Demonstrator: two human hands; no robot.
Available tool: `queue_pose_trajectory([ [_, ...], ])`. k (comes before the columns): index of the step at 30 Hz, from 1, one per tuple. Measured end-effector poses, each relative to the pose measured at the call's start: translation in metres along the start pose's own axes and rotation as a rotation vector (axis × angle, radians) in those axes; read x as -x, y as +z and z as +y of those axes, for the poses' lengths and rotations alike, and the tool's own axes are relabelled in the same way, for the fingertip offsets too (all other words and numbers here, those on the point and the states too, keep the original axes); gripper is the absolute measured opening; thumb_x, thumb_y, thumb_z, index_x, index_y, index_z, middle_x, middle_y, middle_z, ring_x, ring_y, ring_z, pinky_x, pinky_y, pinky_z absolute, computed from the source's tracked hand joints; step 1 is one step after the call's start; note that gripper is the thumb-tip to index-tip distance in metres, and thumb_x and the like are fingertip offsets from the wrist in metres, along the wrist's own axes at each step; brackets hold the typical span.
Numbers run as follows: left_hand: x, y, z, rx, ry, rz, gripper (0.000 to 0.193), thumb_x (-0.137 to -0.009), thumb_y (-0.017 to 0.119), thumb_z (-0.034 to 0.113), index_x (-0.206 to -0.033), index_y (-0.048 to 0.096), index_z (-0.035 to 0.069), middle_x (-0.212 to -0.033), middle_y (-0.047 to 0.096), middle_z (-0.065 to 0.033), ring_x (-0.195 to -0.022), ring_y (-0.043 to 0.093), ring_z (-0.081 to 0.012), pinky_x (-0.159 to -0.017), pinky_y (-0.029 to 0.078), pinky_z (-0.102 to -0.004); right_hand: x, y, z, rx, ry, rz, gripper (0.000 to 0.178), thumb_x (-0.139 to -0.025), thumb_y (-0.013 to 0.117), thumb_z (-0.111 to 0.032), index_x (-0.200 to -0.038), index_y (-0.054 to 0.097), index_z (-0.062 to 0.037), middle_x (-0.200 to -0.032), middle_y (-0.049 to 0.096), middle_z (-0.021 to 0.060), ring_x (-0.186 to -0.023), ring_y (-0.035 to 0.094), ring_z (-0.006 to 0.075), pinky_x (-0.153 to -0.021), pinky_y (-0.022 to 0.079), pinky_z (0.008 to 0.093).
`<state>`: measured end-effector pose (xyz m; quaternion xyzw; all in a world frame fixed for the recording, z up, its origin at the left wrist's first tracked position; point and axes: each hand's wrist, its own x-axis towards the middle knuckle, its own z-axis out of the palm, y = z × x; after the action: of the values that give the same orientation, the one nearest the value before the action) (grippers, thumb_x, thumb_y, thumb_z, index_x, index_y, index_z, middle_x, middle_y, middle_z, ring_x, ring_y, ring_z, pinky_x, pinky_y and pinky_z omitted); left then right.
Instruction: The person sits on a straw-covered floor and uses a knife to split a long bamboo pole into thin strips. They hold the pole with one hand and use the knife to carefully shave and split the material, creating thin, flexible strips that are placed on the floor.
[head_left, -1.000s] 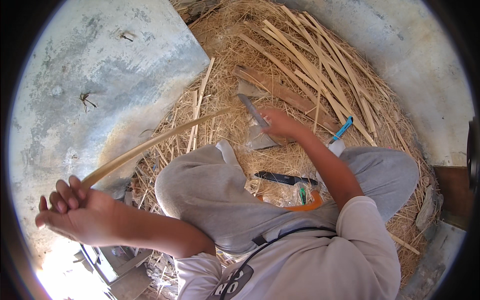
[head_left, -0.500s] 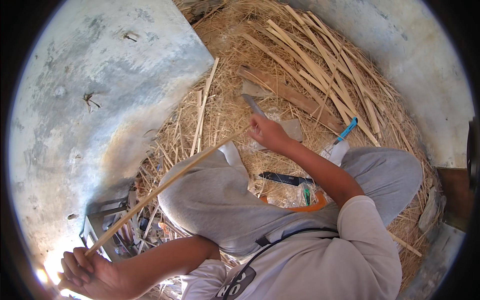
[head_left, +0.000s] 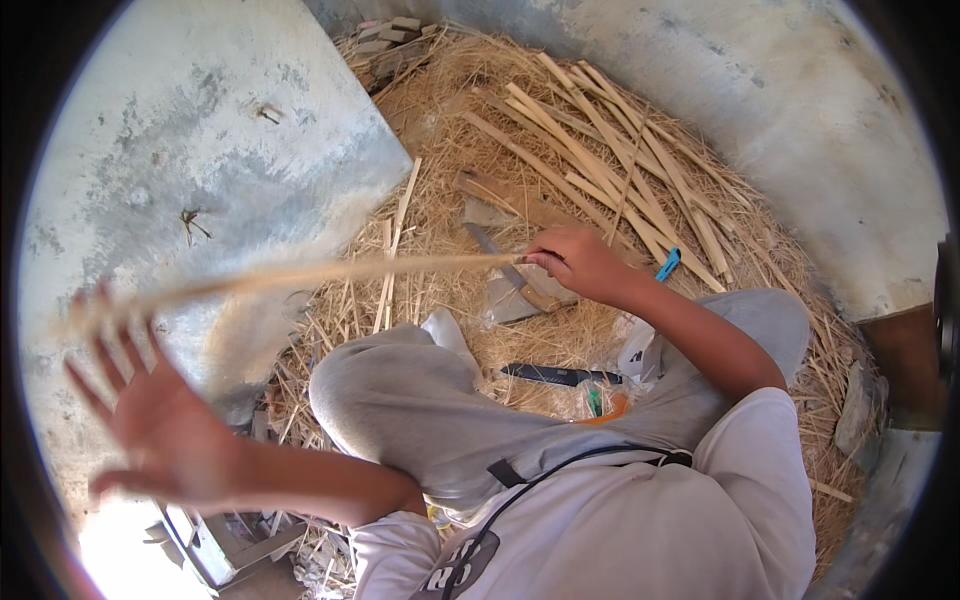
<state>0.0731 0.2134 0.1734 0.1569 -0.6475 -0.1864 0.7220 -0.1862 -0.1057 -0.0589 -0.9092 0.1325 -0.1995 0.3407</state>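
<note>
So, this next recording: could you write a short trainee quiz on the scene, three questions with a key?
1. True or false: the left hand is open, with its fingers spread.
2. Multiple choice: in the picture, the blue tool lies where, relative to the knife?
a) to its left
b) to its right
c) directly beneath it
3. Short answer: what does the right hand hold?

Key:
1. True.
2. b
3. A long pale strip, blurred toward the left.

Floor (head_left: pixel 422 122): straw-like shavings (head_left: pixel 435 225), pale strips (head_left: pixel 598 165), brown plank (head_left: pixel 530 203).
</note>
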Motion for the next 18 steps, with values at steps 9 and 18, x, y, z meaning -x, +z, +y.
queue_pose_trajectory([
  [9,0.062,0.122,-0.229,-0.608,-1.078,-0.202,0.075,-0.089,0.076,0.035,-0.141,0.036,-0.003,-0.111,0.063,-0.0158,-0.109,0.063,-0.0282,-0.097,0.05,-0.0378,0.02,-0.046,-0.059,-0.599,0.259,0.231,0.025,-0.101,0.064,-0.023,-0.097,0.069,0.001,-0.075,0.064,0.0011,-0.063,0.06,0.0057,-0.057,0.048,0.0208],
  [18,0.103,0.149,-0.269,-0.094,-1.398,0.107,0.031,-0.109,0.042,0.027,-0.111,0.057,-0.001,-0.08,0.064,-0.0098,-0.073,0.063,-0.0173,-0.074,0.052,-0.0318,0.05,-0.032,-0.001,-0.819,0.41,0.225,0.025,-0.102,0.06,-0.027,-0.094,0.063,-0.0036,-0.073,0.059,0.0003,-0.066,0.061,0.0079,-0.058,0.05,0.0237],
])
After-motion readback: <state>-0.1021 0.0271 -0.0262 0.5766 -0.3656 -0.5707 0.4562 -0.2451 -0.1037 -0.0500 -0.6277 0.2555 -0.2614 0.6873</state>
